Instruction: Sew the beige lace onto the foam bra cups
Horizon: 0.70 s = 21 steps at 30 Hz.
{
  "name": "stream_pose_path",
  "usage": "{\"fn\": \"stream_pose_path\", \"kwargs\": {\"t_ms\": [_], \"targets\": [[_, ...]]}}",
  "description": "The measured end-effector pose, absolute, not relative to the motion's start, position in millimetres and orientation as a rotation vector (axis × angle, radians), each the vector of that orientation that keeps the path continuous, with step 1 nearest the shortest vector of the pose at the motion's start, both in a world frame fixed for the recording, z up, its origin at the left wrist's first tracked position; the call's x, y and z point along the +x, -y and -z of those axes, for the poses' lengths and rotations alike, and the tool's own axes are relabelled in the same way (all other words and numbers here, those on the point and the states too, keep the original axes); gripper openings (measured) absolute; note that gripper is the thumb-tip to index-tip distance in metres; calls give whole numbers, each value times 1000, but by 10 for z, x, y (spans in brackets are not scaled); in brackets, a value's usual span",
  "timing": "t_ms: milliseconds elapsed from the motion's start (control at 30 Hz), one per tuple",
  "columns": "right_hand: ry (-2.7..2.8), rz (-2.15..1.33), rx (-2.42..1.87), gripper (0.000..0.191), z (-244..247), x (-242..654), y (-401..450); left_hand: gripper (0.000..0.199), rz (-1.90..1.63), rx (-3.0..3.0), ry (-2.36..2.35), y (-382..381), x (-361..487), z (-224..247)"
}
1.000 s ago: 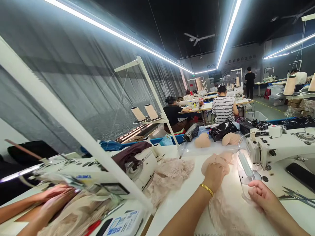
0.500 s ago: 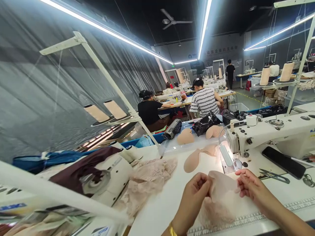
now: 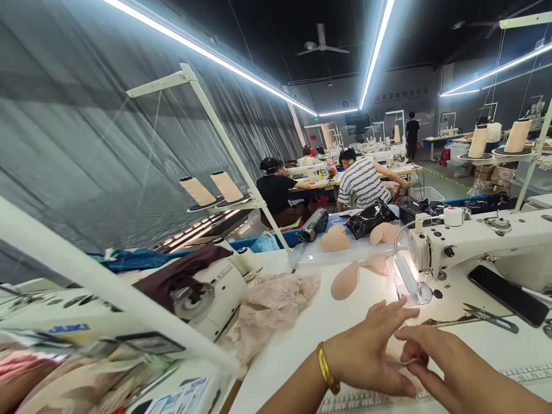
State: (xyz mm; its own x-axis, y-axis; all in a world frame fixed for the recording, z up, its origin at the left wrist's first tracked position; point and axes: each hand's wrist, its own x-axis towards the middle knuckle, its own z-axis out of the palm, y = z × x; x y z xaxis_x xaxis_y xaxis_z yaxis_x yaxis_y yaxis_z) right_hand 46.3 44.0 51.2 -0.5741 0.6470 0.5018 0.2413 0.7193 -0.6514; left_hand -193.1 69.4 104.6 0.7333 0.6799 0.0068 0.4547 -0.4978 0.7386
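Observation:
My left hand (image 3: 373, 351), with a gold bracelet at the wrist, has its fingers spread over a beige fabric piece that lies mostly hidden under both hands. Close beside it, my right hand (image 3: 444, 362) has its fingers curled and pinched on the edge of the beige fabric piece (image 3: 403, 363). Beyond the hands is the lit needle area of a white sewing machine (image 3: 431, 253). A beige cup-shaped piece (image 3: 345, 282) lies flat on the white table (image 3: 297, 339). To its left is a heap of beige lace (image 3: 276, 305).
Scissors (image 3: 491, 317) and a black phone (image 3: 509, 293) lie at the right. A clear tray (image 3: 302, 256) holds cup pieces and a black bag (image 3: 371, 218). Thread cones (image 3: 228, 187) stand on a white rack. Several people sit farther back.
My left hand has moved right and opened its fingers. My right hand has come in beside it and closed on the fabric, which is now mostly hidden. The view has shifted.

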Motion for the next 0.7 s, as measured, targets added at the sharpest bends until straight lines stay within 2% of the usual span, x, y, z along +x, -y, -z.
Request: {"fn": "stream_pose_path", "kwargs": {"t_ms": [133,267,333,400,433,500,533,700], "targets": [[2151,-337,-602,44,-672,483,-514,28,-246,2071,-1025,-824,-1979,-1059],[1990,-77,-559,36,-616,421,-661,6,-669,2324,-1247,-798,-2126,-1023],[1974,5,-555,39,-480,389,-758,12,-807,2652,-1231,-768,-2166,-945],[2094,1,-599,37,-288,405,-882,22,-727,2964,-1173,-757,-2152,-815],[2190,-28,-634,34,-185,436,-954,20,-620,3056,-1142,-765,-2121,-736],[2379,-154,-690,26,2,535,-1104,15,-404,3093,-1069,-814,-2018,-566],[2438,-232,-713,26,73,595,-1177,19,-345,3074,-1032,-859,-1949,-483],[2467,-471,-842,28,165,857,-1419,24,-321,3105,-985,-1208,-1584,-127]]}}
